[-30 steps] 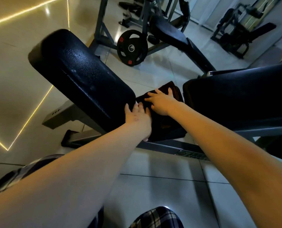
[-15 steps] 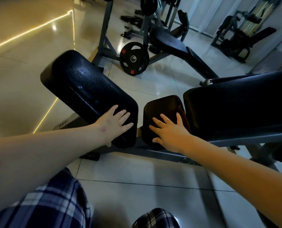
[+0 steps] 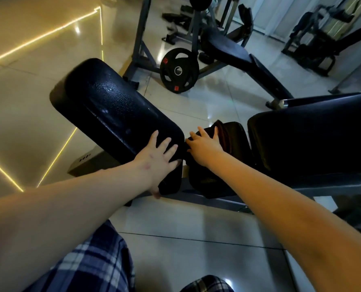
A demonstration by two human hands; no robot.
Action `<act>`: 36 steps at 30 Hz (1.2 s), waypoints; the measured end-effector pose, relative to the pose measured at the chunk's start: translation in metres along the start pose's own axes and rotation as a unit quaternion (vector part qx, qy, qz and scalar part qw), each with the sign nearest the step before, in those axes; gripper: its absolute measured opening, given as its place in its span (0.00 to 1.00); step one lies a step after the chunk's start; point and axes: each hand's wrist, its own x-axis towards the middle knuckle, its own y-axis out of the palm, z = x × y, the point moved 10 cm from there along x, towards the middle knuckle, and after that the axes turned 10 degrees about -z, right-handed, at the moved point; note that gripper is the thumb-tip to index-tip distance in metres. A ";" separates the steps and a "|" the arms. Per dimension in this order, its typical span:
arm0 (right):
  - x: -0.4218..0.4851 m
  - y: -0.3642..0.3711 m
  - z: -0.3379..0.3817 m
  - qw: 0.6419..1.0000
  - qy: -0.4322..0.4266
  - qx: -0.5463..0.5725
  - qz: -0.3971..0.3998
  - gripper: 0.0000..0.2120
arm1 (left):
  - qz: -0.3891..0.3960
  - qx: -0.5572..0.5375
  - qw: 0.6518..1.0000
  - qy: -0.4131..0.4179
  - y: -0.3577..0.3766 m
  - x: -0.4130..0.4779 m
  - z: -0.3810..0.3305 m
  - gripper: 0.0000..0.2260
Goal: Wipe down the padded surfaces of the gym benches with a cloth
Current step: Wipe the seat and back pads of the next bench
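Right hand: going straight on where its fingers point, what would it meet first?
The right hand would meet the raised fold of the dark cloth on the small black pad; beyond looks free, depth unclear.

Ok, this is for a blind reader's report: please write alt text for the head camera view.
A person's left hand lies flat on a black bench pad while the right hand presses a dark cloth onto the smaller pad beside it. A weight plate stands on the tiled floor behind.

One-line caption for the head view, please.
Left hand rests on the long black pad; right hand presses a dark cloth onto the small pad beside it.
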 end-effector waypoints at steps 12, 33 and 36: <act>-0.095 -0.003 0.013 0.995 -0.103 0.003 0.000 0.25 | -0.011 -0.006 1.000 -0.006 -0.001 -0.004 -0.003 0.48; -0.095 -0.015 0.010 0.984 -0.136 0.075 0.091 0.23 | -0.018 -0.001 1.000 -0.014 -0.001 -0.004 -0.001 0.45; -0.127 -0.014 0.008 0.978 -0.178 0.035 0.102 0.25 | -0.018 -0.002 1.000 -0.013 -0.001 -0.003 -0.003 0.45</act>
